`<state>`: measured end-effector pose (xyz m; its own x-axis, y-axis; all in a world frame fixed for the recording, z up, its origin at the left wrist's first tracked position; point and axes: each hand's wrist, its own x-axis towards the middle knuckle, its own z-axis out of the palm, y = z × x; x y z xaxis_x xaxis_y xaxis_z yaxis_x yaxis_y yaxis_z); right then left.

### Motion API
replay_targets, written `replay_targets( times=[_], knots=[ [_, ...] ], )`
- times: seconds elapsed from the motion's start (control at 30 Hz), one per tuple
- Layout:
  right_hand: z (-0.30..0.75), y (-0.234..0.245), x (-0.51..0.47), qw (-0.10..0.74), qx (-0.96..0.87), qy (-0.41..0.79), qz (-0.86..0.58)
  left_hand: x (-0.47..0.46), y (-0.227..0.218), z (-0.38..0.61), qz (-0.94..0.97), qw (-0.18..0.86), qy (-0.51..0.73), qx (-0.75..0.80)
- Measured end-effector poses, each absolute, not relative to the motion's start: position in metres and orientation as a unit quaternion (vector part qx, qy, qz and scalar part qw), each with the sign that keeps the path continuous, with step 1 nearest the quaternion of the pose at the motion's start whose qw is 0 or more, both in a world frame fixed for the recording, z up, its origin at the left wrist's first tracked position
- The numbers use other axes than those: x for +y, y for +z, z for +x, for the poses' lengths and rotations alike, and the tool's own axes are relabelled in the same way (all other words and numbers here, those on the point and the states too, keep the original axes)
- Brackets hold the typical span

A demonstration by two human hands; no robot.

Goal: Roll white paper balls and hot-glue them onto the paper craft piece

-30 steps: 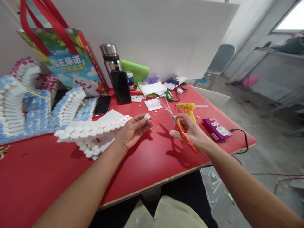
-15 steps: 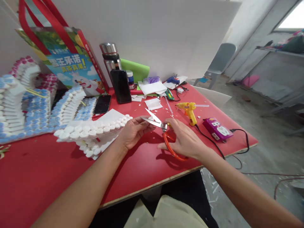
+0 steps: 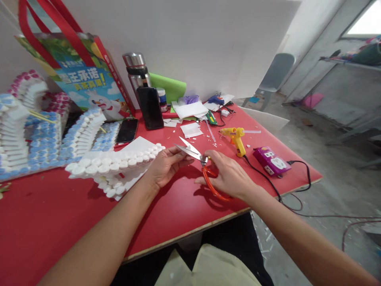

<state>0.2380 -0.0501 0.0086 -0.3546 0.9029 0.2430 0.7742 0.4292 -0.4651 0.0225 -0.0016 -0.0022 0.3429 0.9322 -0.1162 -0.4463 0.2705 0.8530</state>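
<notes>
My right hand [image 3: 230, 174] is wrapped around the orange handles of a pair of scissors [image 3: 210, 178]. Their silver blades stand apart and point left, over the fingertips of my left hand [image 3: 169, 165]. Those left fingers are pinched together at the blades; whatever is between them is too small and hidden to name. Left of that hand and partly behind the wrist rests a white piece [image 3: 111, 163] built from rows of small round white rolls on card. Small white scraps [image 3: 195, 139] lie on the table beyond the blades.
On the red table [image 3: 178, 214] are a yellow glue gun [image 3: 235, 139], a purple power socket [image 3: 271, 162], a propped black phone [image 3: 149, 108], a flask [image 3: 135, 71], white paper [image 3: 191, 130], a printed bag [image 3: 80, 75] and blue-and-white roll structures [image 3: 83, 131]. Cables run over the right edge.
The white bit seen between the blades before is less visible now. Both hands and the scissors hold nearly the same place; the whole view has shifted slightly.
</notes>
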Motion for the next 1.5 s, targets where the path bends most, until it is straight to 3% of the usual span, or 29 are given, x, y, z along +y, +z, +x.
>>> replay_targets(
  times=[0.37, 0.57, 1.5],
  knots=[
    [0.238, 0.004, -0.054, 0.266, -0.777, 0.203, -0.534, -0.001, -0.005, 0.022, 0.372, 0.736, 0.458, 0.333],
    [0.246, 0.001, -0.047, 0.328, -0.669, 0.29, -0.6, -0.002, -0.004, 0.023, 0.356, 0.737, 0.473, 0.325],
    [0.254, 0.001, -0.061, 0.374, -0.684, 0.277, -0.561, -0.006, 0.003, 0.023, 0.432, 0.693, 0.495, 0.296]
  ],
)
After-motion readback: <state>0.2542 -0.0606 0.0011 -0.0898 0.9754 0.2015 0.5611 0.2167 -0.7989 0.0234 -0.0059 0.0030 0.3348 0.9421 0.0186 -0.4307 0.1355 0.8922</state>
